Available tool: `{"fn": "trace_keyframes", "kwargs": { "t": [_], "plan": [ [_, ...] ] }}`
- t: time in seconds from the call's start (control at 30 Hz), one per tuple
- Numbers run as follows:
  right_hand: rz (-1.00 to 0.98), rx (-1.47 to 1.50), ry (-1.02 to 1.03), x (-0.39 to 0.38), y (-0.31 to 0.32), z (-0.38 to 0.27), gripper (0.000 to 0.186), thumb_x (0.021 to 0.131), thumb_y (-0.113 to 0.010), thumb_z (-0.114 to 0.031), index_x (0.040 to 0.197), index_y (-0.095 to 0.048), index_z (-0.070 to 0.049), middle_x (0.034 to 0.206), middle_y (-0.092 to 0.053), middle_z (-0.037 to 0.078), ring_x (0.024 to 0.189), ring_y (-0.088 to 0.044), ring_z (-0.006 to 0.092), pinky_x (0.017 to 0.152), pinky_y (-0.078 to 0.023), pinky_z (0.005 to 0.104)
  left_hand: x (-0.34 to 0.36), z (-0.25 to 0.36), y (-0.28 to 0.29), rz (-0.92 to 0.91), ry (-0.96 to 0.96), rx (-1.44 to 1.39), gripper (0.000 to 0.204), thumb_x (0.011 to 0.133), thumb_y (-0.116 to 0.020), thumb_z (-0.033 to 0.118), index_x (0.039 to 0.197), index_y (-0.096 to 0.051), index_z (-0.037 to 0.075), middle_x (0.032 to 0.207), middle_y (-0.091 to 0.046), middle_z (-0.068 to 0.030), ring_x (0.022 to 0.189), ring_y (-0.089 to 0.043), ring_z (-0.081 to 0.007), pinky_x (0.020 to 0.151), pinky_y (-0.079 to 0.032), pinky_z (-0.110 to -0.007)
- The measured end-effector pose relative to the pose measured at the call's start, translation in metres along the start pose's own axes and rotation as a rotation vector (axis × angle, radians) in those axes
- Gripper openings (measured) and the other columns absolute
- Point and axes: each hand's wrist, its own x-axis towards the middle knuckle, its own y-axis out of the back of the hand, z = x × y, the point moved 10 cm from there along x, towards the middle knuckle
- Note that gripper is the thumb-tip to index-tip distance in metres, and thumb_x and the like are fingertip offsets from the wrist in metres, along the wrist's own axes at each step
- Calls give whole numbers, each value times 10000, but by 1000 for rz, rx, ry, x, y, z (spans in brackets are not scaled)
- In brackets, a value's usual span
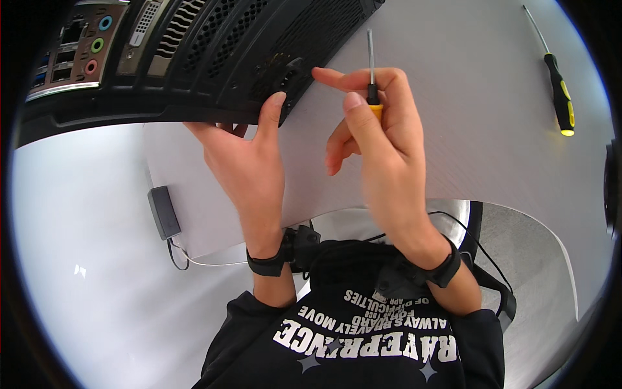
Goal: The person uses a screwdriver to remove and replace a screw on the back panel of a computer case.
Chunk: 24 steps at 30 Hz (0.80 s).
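Note:
A black computer case lies across the upper left, its rear ports and vented slots showing. My left hand grips its lower edge, thumb on the back panel near the right corner, other fingertips partly hidden under the case. Just to the right, my right hand holds a screwdriver with a yellow-and-black handle, metal shaft pointing away from me. Its index finger reaches toward the case's corner, close to a small black fitting; whether it touches the case I cannot tell.
The pale tabletop has a curved front edge. A second screwdriver lies at the right. A black power adapter with cables sits at the left edge. A dark object is at the far right rim. A chair shows behind my right arm.

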Motion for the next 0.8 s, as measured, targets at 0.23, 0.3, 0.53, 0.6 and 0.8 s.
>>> {"fn": "trace_keyframes", "kwargs": {
  "t": [0.23,0.3,0.53,0.6,0.8],
  "plan": [
    [-51,146,57,19,-6,13,180,1048,-441,-78,1200,-453,16,1394,-580,235,564,-600,109,533,-504,245,10,-7,-16,26,-2,0,828,833,-853,200,1434,-329,-22,1272,-598,-194,1119,-654,-311,968,-532,-407],
    [-47,140,51,21,-3,12,180,1035,-453,-58,1198,-466,18,1363,-600,215,562,-592,99,529,-496,239,11,-8,-18,28,4,-10,823,833,-855,202,1429,-334,-26,1266,-599,-197,1114,-654,-307,961,-534,-401],
    [-99,-127,43,-2,6,-4,136,918,-547,68,1041,-574,18,971,-662,93,634,-573,107,571,-464,243,4,1,-5,18,18,-20,799,839,-852,201,1406,-343,-38,1241,-607,-200,1098,-657,-296,965,-531,-389],
    [-89,-162,70,-13,7,-11,136,884,-586,80,1006,-587,20,884,-659,101,712,-632,174,624,-501,283,3,5,1,17,10,-33,794,839,-851,195,1404,-344,-38,1238,-609,-198,1096,-657,-294,968,-529,-390],
    [-151,-308,173,-37,1,-29,131,919,-571,114,1023,-576,34,979,-670,79,867,-627,115,717,-461,214,1,10,12,-11,-15,-73,794,835,-840,155,1412,-332,-41,1238,-610,-198,1091,-660,-298,981,-527,-397]
  ]
}}
